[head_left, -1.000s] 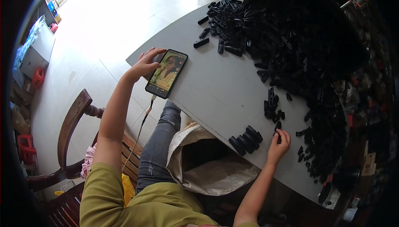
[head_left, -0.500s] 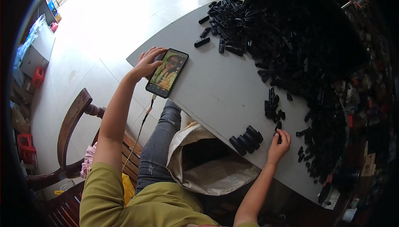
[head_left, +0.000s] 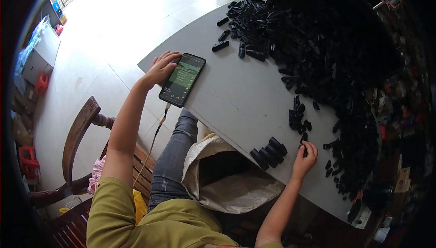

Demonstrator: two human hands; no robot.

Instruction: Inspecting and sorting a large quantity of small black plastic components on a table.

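Observation:
My left hand (head_left: 160,68) rests at the upper left edge of a smartphone (head_left: 182,80), fingers stretched out and thumb at the side of its screen. The phone is in a dark case at the table's left edge, with a cable (head_left: 160,125) hanging from its lower end. My right hand (head_left: 306,158) is on the table at the right, finger and thumb closed on a small black plastic piece (head_left: 304,138). Left of it, several curved black pieces (head_left: 269,153) stand in a row by the near edge. Beyond it lies a small cluster of black clip-like parts (head_left: 296,115).
A large heap of black plastic parts (head_left: 259,25) covers the far and right side of the grey table (head_left: 231,93). An open pale woven sack (head_left: 231,193) sits below the near edge, beside my leg. A wooden chair (head_left: 75,143) stands at the left.
The phone's screen has switched from a picture of a person to a greenish picture with lines of text. My left hand has shifted very slightly; my right hand has stayed in place.

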